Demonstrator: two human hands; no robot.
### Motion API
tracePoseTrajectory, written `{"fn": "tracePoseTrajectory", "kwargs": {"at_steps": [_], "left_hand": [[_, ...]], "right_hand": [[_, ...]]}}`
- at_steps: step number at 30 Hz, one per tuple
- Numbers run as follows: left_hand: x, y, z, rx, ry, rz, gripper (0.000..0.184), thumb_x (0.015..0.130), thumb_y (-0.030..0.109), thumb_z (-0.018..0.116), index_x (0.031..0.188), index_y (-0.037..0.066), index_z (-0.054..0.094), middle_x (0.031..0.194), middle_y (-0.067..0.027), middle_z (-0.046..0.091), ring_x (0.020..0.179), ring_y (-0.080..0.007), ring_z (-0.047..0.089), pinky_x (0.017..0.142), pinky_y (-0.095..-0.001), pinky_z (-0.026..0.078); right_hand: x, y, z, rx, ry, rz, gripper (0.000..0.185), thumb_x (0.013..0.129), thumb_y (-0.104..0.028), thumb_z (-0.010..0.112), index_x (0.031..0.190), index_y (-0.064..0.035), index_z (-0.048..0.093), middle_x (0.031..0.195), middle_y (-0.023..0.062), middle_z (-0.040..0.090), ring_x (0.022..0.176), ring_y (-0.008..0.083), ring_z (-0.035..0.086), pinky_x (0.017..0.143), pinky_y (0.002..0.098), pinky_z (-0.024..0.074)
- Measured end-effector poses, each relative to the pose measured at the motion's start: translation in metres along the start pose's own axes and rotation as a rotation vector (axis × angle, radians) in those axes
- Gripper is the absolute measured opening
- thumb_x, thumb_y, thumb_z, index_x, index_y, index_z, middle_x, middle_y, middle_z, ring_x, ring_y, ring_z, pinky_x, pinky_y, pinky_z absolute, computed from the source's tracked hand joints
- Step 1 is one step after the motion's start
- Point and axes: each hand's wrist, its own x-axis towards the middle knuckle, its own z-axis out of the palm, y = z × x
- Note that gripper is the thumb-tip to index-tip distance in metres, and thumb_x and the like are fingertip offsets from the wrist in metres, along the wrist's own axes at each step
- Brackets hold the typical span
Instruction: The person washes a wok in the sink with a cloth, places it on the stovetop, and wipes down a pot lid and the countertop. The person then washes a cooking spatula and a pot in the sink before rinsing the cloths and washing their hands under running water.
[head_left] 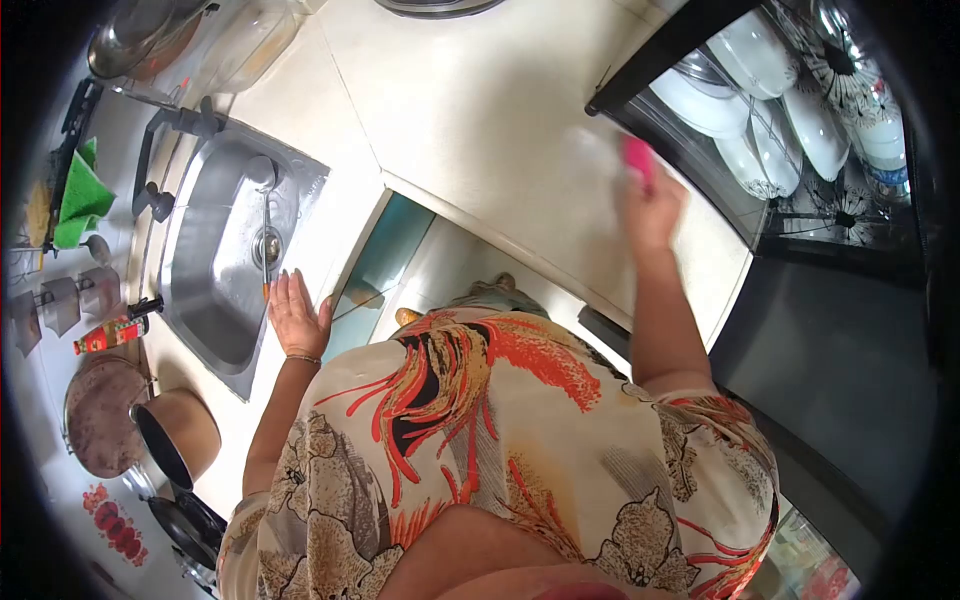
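My left hand (296,318) rests flat on the counter edge beside the steel sink (215,325), fingers stretched out and holding nothing. Close to its fingertips, a long-handled utensil with a round head (261,173) lies in the sink across the drain. Over the pale countertop (480,130) on the right, my right hand (656,208) is closed around a bright pink object (637,158). A whitish part sticks out from it to the left, but blur hides its exact kind.
A dark-framed rack (690,150) with white dishes stands right of my right hand. Behind the sink are a faucet (185,122) and a green cloth (85,195). A pot (185,435) and pans stand at lower left. A clear container (250,50) sits at upper left.
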Motion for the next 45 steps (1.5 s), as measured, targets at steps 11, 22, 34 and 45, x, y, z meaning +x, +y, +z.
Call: {"fn": "tracePoseTrajectory", "kwargs": {"at_steps": [11, 22, 34, 45], "left_hand": [[0.002, -0.002, -0.002, -0.044, -0.056, 0.044, 0.07, 0.076, 0.033, 0.062, 0.133, 0.006, 0.033, 0.136, -0.0171, 0.034, 0.13, -0.0334, 0.025, 0.103, -0.0503, 0.019], [-0.002, -0.01, -0.003, -0.199, 0.01, 0.056, 0.076, 0.076, 0.037, 0.062, 0.134, 0.003, 0.028, 0.136, -0.0174, 0.033, 0.129, -0.0356, 0.024, 0.103, -0.0504, 0.018], [0.001, -0.02, 0.001, -0.289, -0.037, 0.054, 0.078, 0.073, 0.037, 0.063, 0.134, 0.003, 0.029, 0.136, -0.0189, 0.032, 0.13, -0.0354, 0.023, 0.103, -0.0511, 0.016], [-0.003, -0.03, 0.001, -0.412, 0.084, 0.098, 0.082, 0.065, 0.028, 0.068, 0.133, 0.004, 0.03, 0.134, -0.02, 0.035, 0.127, -0.0387, 0.027, 0.101, -0.0531, 0.021]], "right_hand": [[0.013, -0.039, 0.138, -0.376, -0.283, 0.068, 0.026, 0.085, -0.023, 0.044, 0.098, -0.0029, 0.056, 0.092, 0.0182, 0.06, 0.081, 0.0355, 0.061, 0.07, 0.044, 0.0508], [-0.077, -0.04, 0.003, 0.582, -0.351, 0.307, 0.031, 0.089, -0.022, 0.05, 0.115, -0.005, 0.055, 0.068, -0.0001, 0.052, 0.052, 0.0069, 0.047, 0.045, 0.0219, 0.0395], [-0.106, -0.109, 0.132, -0.256, -0.244, -0.047, 0.034, 0.08, -0.024, 0.055, 0.106, -0.0034, 0.05, 0.095, 0.0235, 0.057, 0.084, 0.038, 0.058, 0.071, 0.0461, 0.0492], [-0.051, -0.251, 0.183, 0.97, -0.388, 0.445, 0.037, 0.086, -0.027, 0.056, 0.111, 0.0012, 0.055, 0.095, 0.0188, 0.059, 0.064, 0.0225, 0.061, 0.059, 0.034, 0.0529]]}}
